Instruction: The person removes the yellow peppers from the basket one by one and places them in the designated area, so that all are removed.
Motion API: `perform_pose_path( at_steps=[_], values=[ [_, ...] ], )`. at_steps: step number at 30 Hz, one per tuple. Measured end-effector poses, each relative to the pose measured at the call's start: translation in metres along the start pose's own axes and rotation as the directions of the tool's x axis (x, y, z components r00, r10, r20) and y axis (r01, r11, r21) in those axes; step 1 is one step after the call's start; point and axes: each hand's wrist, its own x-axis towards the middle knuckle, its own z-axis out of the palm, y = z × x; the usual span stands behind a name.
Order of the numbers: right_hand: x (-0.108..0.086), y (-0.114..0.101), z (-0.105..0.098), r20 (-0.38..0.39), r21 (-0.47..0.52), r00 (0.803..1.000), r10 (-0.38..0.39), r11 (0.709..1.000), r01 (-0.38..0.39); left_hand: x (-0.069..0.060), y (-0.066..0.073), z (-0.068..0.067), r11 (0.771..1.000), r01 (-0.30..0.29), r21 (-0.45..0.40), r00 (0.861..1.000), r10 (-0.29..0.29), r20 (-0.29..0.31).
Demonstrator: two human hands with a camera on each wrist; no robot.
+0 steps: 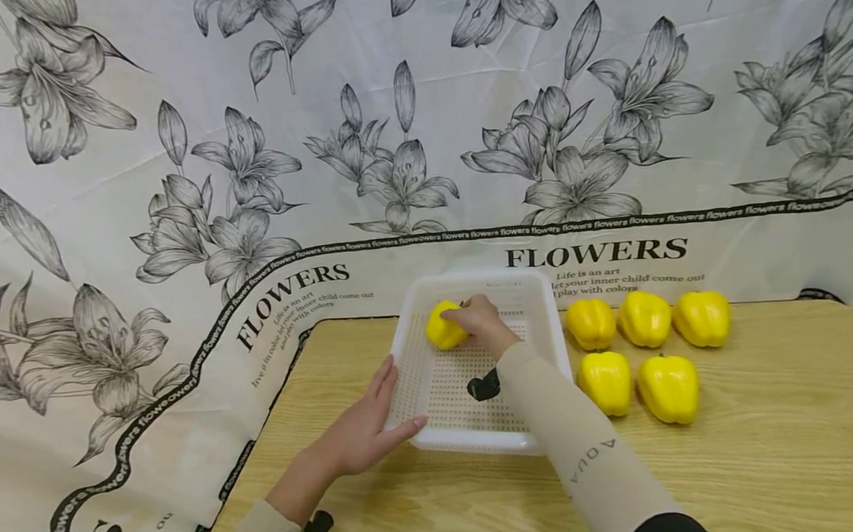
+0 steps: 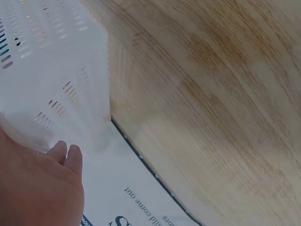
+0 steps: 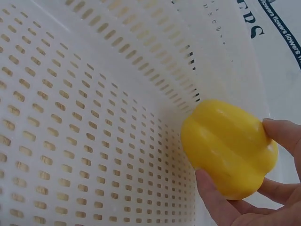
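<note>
My right hand [image 1: 482,322] grips a yellow bell pepper [image 1: 444,326] inside the white perforated basket [image 1: 511,441], toward its far left corner. In the right wrist view the thumb and fingers curl round that pepper [image 3: 229,147], close to the basket's wall; whether it touches the bottom I cannot tell. At the basket's near left corner my left hand [image 1: 367,425] rests against the outside, thumb spread along the near rim. The left wrist view shows this hand [image 2: 40,188] beside the basket wall [image 2: 89,89], part of it cut off by the frame.
Several yellow bell peppers [image 1: 645,319] stand in two rows on the wooden table [image 1: 800,420], right of the basket. A white cloth with printed flowers [image 1: 404,176] hangs behind and runs down the left side, meeting the table's edge.
</note>
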Motion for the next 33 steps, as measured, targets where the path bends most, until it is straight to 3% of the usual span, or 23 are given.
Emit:
perform_pose_path(
  at_steps=[13, 21, 33],
  values=[
    [-0.026, -0.027, -0.021, -0.022, 0.068, 0.984, -0.174, 0.982, 0.175, 0.000, 0.000, 0.000, 1.000, 0.011, 0.007, 1.000, -0.011, 0.000],
    [-0.047, -0.045, -0.039, 0.078, 0.130, 0.976, -0.202, 0.973, 0.191, 0.000, -0.001, 0.001, 1.000, 0.011, 0.022, 1.000, -0.011, -0.005],
    [-0.086, -0.050, -0.071, 0.156, 0.049, 0.939, -0.306, 0.952, 0.302, 0.000, 0.000, 0.000, 1.000, 0.002, 0.005, 1.000, -0.002, 0.000]
  ],
)
